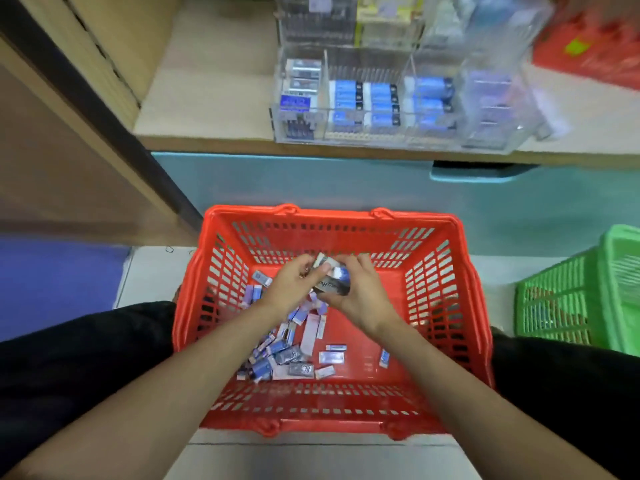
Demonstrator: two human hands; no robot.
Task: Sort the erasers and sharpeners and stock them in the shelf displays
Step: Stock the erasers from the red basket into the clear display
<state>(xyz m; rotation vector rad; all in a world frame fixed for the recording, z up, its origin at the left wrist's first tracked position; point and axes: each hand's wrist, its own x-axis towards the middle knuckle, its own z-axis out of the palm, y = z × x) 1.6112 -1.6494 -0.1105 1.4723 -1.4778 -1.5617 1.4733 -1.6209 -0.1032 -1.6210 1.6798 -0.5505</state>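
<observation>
Red basket [329,424] nearest, on floor. Inside: loose eraser packs [287,358], small, blue-white sleeves, heaped left of centre; many unsorted. Left hand [294,285] and right hand [363,299] both curled round stack of packs [330,280] above basket. Acrylic display [381,138] on shelf part-filled. Judged roughly mid-task. Sharpeners not discernible.

The red basket [332,215] is displaying a slotted grid pattern. The green basket [554,306] is repeating it. The held packs [332,282] are showing silver and blue; the shelved erasers [363,102], blue and white.
</observation>
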